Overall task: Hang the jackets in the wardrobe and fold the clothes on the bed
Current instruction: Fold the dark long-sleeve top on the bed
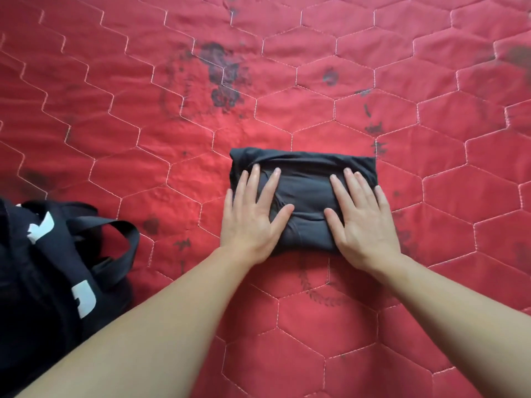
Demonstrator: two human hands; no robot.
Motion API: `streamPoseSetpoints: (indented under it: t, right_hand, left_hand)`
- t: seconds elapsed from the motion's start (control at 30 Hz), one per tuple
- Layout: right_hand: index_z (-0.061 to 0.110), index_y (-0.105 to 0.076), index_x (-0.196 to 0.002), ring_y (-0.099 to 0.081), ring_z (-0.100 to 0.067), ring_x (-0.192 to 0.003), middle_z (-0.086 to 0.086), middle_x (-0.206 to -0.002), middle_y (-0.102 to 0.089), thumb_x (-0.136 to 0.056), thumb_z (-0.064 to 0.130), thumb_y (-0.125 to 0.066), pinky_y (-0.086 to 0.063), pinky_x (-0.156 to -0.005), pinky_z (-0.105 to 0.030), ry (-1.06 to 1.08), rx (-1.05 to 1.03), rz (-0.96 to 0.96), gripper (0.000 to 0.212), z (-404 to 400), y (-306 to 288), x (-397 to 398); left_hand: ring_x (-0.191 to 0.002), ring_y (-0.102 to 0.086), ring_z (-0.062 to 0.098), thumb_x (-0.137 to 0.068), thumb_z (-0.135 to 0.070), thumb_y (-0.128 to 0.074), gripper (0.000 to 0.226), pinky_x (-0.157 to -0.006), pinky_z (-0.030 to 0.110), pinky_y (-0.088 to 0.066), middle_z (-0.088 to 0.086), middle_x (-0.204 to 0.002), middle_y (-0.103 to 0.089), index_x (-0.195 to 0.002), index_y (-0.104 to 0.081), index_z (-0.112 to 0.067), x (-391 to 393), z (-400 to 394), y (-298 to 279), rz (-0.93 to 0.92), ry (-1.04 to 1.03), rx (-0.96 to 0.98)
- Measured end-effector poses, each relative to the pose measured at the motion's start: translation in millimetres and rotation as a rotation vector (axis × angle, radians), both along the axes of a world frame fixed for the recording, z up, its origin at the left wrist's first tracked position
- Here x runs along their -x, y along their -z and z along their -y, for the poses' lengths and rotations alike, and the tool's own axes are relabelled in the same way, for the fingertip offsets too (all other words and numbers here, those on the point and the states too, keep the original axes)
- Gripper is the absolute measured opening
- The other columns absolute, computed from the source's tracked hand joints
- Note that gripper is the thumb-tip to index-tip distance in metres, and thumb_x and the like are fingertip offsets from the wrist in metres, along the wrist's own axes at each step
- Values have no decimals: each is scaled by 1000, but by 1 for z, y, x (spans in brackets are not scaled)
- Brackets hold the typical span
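Head view showed one dark charcoal garment folded into a compact rectangle (304, 191), lying near the middle of the red quilted bed cover with white hexagon stitching (143, 139). Two bare hands lay flat on it: the left hand (254, 219) on its left part, the right hand (362, 222) on its right part, each grip open with fingers spread and pressing, clasping nothing. One black fabric bag with looped straps (57, 268) sat at the lower left, well apart, carrying white print too fragmentary to read.
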State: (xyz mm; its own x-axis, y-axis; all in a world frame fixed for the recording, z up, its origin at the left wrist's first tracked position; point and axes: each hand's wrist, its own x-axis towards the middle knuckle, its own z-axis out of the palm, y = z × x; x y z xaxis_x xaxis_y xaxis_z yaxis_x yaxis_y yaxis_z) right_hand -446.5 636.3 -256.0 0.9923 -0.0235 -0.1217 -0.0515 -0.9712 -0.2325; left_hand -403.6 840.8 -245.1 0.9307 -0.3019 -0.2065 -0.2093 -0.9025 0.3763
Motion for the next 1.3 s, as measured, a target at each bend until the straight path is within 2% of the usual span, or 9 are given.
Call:
streamPoseSetpoints:
  t: [0.27,0.43,0.57,0.63,0.73,0.9,1.03,1.17,1.3]
  right_hand:
    - [16,-37,-142,-42,-25,-127,-6,-136,-49,-82,38,-69,-34,-101,-34,614,-435,21,72,-8,-24,14]
    - [18,-60,-108,-63,-17,-93,6,-98,-65,-65,50,-81,-46,-75,-30,981,-868,-178,58,-10,-34,-11]
    - [13,-72,-90,-71,-12,-70,0,-85,-74,-76,27,-80,-56,-61,-24,950,-1217,-342,22,-11,-36,-16]
    - [10,-71,-102,-72,-19,-83,-6,-94,-75,-82,22,-75,-59,-77,-35,924,-1308,-349,23,-3,-41,-13]
    - [11,-67,-111,-71,-25,-94,-11,-106,-73,-90,21,-66,-55,-89,-44,869,-1475,-363,24,10,-57,-6]
    - [13,-65,-107,-71,-22,-92,-9,-105,-73,-95,21,-58,-58,-78,-36,716,-1551,-300,16,10,-82,-6]
    - [7,-62,-118,-69,-26,-97,-12,-110,-71,-97,22,-55,-56,-81,-39,689,-1603,-247,27,3,-104,-14]
    - [8,-62,-114,-70,-23,-90,-11,-106,-72,-97,22,-55,-58,-75,-36,681,-1585,-203,23,10,-125,-19]
    - [9,-61,-118,-71,-23,-88,-10,-107,-72,-96,25,-55,-58,-70,-37,657,-1579,-187,27,27,-145,-23]
  left_hand:
    - [-143,-24,22,-80,-34,-67,86,-117,34,-19,6,-155,-28,-152,-23,-17,9,4,-23,-200,-514,301]
    - [-109,-56,20,-69,-44,-75,72,-100,38,-46,4,-131,-53,-130,-53,-15,-4,0,-32,-429,-849,439]
    - [-90,-70,17,-64,-54,-82,60,-76,32,-57,-1,-103,-71,-108,-66,-17,-13,3,-38,-650,-903,693]
    - [-79,-73,17,-70,-45,-82,44,-59,25,-56,2,-95,-75,-99,-69,-14,-15,-3,-39,-762,-864,775]
    - [-89,-73,20,-85,-32,-71,32,-67,30,-57,7,-101,-75,-107,-69,-9,-9,-17,-36,-849,-808,1008]
    - [-88,-72,19,-96,-37,-56,31,-71,34,-59,6,-105,-74,-113,-67,-13,10,-18,-36,-813,-930,1028]
    - [-83,-73,26,-65,-58,-68,65,-62,37,-59,10,-98,-74,-116,-63,-19,29,-8,-53,-1155,-967,1124]
    - [-70,-73,20,-70,-20,-74,34,-56,28,-58,9,-77,-73,-100,-63,-7,32,2,-71,-1223,-1039,1389]
    - [-63,-71,14,-84,2,-66,22,-53,23,-57,11,-80,-69,-105,-60,0,25,6,-78,-1111,-1100,1353]
